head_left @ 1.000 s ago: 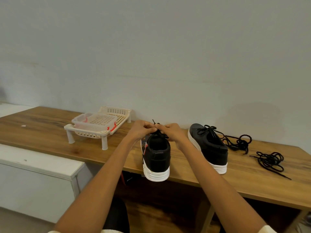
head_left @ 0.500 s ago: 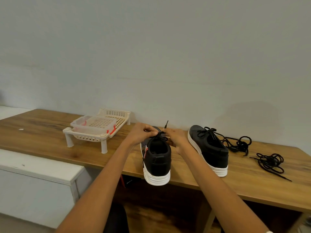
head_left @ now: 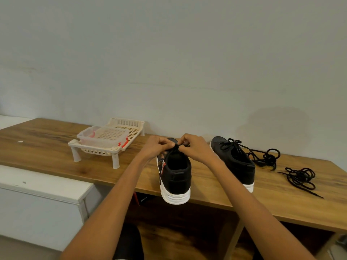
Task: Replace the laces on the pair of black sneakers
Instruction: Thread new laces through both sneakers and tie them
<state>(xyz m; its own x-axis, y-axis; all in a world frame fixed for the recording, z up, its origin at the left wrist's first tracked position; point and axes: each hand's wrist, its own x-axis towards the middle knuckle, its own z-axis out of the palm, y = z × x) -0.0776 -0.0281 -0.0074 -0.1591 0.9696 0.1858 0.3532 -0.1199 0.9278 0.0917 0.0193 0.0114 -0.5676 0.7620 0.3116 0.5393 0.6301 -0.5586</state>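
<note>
At the wooden table's [head_left: 206, 177] front edge stands the black white-soled sneaker [head_left: 175, 177]; both hands, left [head_left: 156, 148] and right [head_left: 195, 147], pinch its black lace [head_left: 176, 146], fingers curled. At three o'clock, the second laced sneaker [head_left: 234, 162], then two loose lace bundles [head_left: 300, 178]. Lacing looks nearly finished.

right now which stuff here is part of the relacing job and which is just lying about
Part of the job:
- near sneaker, its lace pinched by left hand and right hand
- second sneaker, laced
- lace bundle beside it
- loose lace bundle

Lying about:
- cream plastic rack
- clear container on the rack
</note>
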